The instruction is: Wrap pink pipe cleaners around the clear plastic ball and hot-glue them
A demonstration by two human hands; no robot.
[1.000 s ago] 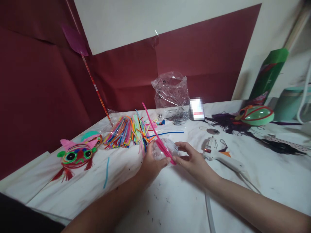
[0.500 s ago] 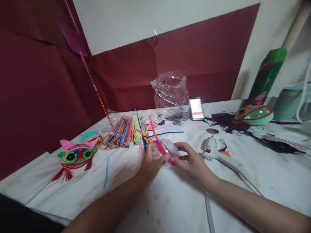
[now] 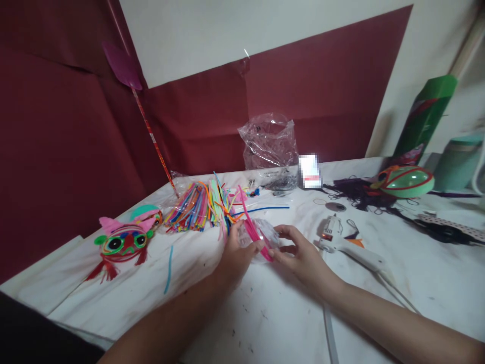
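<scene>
Between my two hands, low over the table's middle, is a clear round plastic ball (image 3: 270, 233). Several bright pink pipe cleaners (image 3: 251, 227) run across its near face, with one loose end sticking up past the top. My left hand (image 3: 235, 255) is wrapped round the ball's left side, its thumb pressing the pink strands. On the other side, my right hand (image 3: 297, 253) curves its fingers round the ball, and its thumb meets the strands' lower ends. The ball's underside is hidden.
Behind the ball lies a bundle of coloured pipe cleaners (image 3: 193, 205). A decorated animal-face lantern (image 3: 123, 242) and a light-blue pipe cleaner (image 3: 168, 270) are left. Rightward lie a glue gun (image 3: 350, 253), black scissors (image 3: 447, 231) and a green ball with red strips (image 3: 407, 183).
The whole view has shifted slightly, so things appear a little further right. Both hands keep hold of the ball, and the pink strands stay across it.
</scene>
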